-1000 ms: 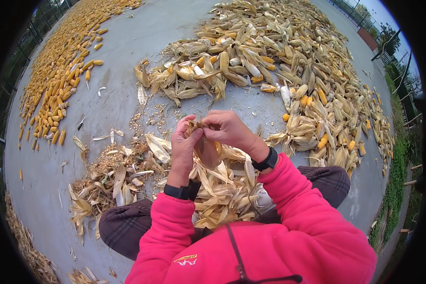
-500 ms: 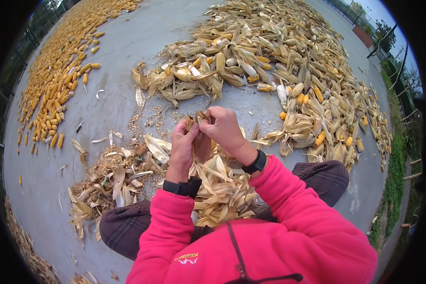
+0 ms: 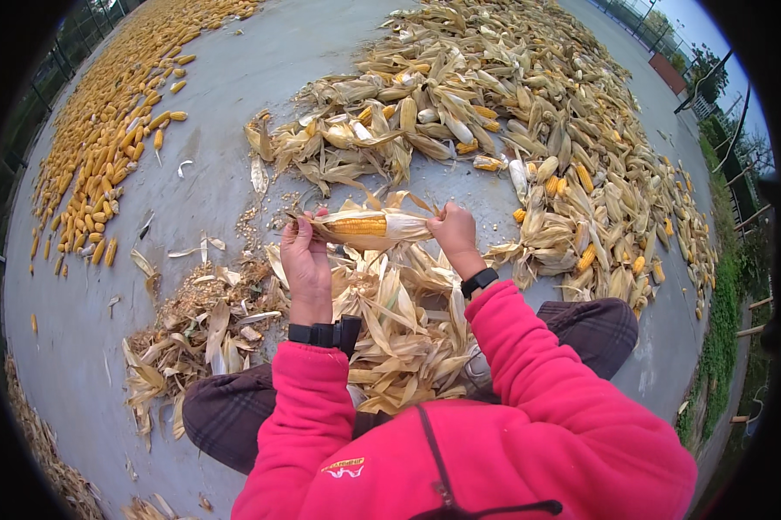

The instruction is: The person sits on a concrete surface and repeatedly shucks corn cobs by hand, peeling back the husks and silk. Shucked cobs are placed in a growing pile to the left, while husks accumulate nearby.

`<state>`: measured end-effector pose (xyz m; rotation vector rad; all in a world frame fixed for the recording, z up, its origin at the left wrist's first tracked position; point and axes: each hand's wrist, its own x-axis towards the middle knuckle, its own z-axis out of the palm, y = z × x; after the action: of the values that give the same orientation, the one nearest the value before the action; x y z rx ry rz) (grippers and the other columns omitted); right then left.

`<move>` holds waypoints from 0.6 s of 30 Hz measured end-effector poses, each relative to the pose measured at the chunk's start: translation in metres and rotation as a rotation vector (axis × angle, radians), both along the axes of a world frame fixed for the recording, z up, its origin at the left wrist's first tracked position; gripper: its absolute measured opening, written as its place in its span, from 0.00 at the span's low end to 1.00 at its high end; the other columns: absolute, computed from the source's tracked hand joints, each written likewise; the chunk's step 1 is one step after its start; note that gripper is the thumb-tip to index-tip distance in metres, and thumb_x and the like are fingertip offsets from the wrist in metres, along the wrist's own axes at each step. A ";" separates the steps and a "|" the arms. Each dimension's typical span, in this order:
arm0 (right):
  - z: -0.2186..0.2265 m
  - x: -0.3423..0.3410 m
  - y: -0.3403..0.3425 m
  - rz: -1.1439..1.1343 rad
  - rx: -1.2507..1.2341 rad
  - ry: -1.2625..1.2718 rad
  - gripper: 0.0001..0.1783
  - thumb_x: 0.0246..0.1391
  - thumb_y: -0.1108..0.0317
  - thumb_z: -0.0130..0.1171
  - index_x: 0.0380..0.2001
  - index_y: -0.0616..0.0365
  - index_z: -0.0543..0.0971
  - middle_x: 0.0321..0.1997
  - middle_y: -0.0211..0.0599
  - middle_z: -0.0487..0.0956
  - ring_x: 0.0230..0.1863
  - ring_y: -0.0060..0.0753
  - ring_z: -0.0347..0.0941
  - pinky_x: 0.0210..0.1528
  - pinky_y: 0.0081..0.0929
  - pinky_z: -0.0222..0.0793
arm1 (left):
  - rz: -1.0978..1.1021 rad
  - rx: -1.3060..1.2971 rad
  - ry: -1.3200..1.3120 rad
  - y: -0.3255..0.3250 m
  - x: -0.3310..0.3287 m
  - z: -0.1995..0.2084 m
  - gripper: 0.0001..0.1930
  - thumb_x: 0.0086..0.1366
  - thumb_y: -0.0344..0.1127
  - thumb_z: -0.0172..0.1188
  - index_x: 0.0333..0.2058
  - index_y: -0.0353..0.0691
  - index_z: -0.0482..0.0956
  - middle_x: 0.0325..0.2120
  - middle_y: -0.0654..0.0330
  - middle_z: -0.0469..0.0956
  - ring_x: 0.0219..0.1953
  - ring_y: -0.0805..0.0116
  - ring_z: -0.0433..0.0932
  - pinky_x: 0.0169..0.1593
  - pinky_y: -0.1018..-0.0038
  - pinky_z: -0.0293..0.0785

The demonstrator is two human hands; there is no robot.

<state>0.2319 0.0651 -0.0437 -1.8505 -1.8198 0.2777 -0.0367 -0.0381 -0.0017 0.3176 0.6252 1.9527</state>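
A corn cob (image 3: 357,225) lies sideways between my hands, its yellow kernels bare along the middle. Pale husk (image 3: 405,226) still wraps its right part, and loose strips stick up behind it. My left hand (image 3: 307,260) is closed on the cob's left end, where dry husk tips show past the fingers. At the right end, my right hand (image 3: 456,234) is closed on the gathered husk. Below the cob, a heap of stripped husks (image 3: 399,334) lies between my bent legs.
Unhusked corn (image 3: 529,113) forms a large pile ahead and to the right. Bare yellow cobs (image 3: 104,173) spread over the concrete floor (image 3: 226,113) at far left. Husk scraps and silk (image 3: 208,321) lie beside my left knee. Loose kernels dot the floor ahead.
My hands have moved apart, the right one going rightward and slightly down. The husk has come open between them, and the cob now lies sideways with yellow kernels showing.
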 end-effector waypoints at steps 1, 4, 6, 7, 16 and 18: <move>-0.004 0.002 0.001 -0.004 -0.100 -0.028 0.12 0.40 0.61 0.69 0.23 0.59 0.82 0.26 0.50 0.82 0.32 0.56 0.81 0.39 0.46 0.78 | -0.011 0.007 -0.010 0.001 0.001 -0.008 0.05 0.72 0.32 0.61 0.42 0.38 0.79 0.40 0.59 0.84 0.49 0.61 0.83 0.54 0.67 0.79; 0.002 -0.003 -0.002 0.067 -0.438 -0.194 0.17 0.44 0.59 0.69 0.36 0.58 0.83 0.38 0.50 0.85 0.42 0.56 0.82 0.48 0.45 0.78 | -0.009 -0.030 0.021 0.002 -0.002 -0.028 0.06 0.73 0.32 0.60 0.41 0.37 0.80 0.40 0.58 0.84 0.47 0.61 0.83 0.55 0.67 0.79; 0.015 -0.019 -0.012 0.307 0.191 -0.236 0.24 0.44 0.54 0.70 0.43 0.56 0.82 0.41 0.49 0.85 0.44 0.56 0.82 0.52 0.44 0.78 | 0.014 -0.084 0.042 0.002 -0.007 -0.034 0.06 0.73 0.32 0.59 0.42 0.36 0.81 0.40 0.58 0.83 0.48 0.60 0.82 0.56 0.65 0.79; 0.022 -0.028 -0.019 0.401 0.516 -0.226 0.27 0.45 0.52 0.71 0.46 0.56 0.81 0.43 0.48 0.85 0.46 0.56 0.82 0.53 0.44 0.77 | 0.025 -0.057 0.038 0.003 -0.008 -0.035 0.07 0.73 0.34 0.59 0.42 0.36 0.81 0.41 0.57 0.83 0.48 0.62 0.82 0.57 0.65 0.78; 0.044 -0.081 -0.060 0.782 -0.236 0.296 0.32 0.38 0.45 0.77 0.40 0.59 0.81 0.39 0.54 0.82 0.42 0.61 0.79 0.46 0.49 0.73 | -0.091 -0.214 0.420 -0.004 0.013 -0.003 0.15 0.72 0.43 0.63 0.43 0.34 0.80 0.39 0.56 0.84 0.40 0.68 0.82 0.49 0.72 0.78; 0.041 -0.076 -0.058 0.809 -0.160 0.293 0.32 0.37 0.45 0.78 0.37 0.61 0.81 0.37 0.53 0.81 0.41 0.61 0.78 0.44 0.49 0.72 | -0.078 -0.241 0.559 -0.005 0.017 -0.007 0.19 0.72 0.46 0.63 0.47 0.33 0.80 0.37 0.58 0.84 0.36 0.71 0.81 0.46 0.74 0.77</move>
<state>0.1557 0.0069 -0.0023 -0.9901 -2.2773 0.9444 -0.0200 -0.0432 -0.0087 0.7339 1.1775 1.6884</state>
